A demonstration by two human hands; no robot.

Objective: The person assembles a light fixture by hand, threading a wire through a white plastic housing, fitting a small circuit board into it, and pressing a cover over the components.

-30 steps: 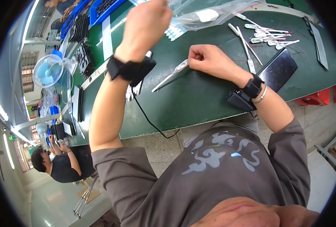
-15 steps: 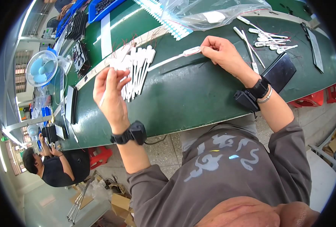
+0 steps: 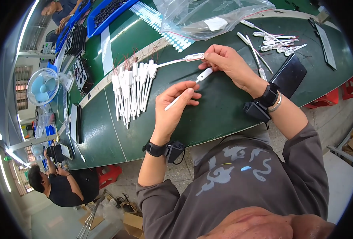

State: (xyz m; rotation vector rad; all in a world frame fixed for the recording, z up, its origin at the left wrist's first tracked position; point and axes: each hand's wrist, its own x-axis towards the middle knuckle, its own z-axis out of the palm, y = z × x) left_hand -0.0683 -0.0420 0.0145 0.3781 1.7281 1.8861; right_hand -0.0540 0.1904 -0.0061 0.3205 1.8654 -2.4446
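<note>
My left hand [image 3: 171, 106] pinches the thin stem of a white plastic stick [image 3: 204, 74], whose oval head has a small dark spot and points toward my right hand. My right hand [image 3: 234, 67] grips the head end of a second white stick [image 3: 194, 57], with red wire along it. Its stem reaches left to the edge of a pile of white sticks [image 3: 134, 85]. Red wires stick up behind that pile. The right thumb and fingers hide the end of the second stick's head, close above the first stick's head.
More white sticks [image 3: 280, 42] with wires lie at the right, near a dark flat device [image 3: 291, 73]. A clear plastic bag [image 3: 200, 18] lies at the back beside a light-blue toothed strip [image 3: 160, 24]. Blue tray [image 3: 105, 18], fan [image 3: 43, 85] and a co-worker [image 3: 65, 185] are at left.
My left hand has moved right from the pile with a white stick in its fingers, toward my right hand. My right hand still holds its stick, and the view has shifted slightly.
</note>
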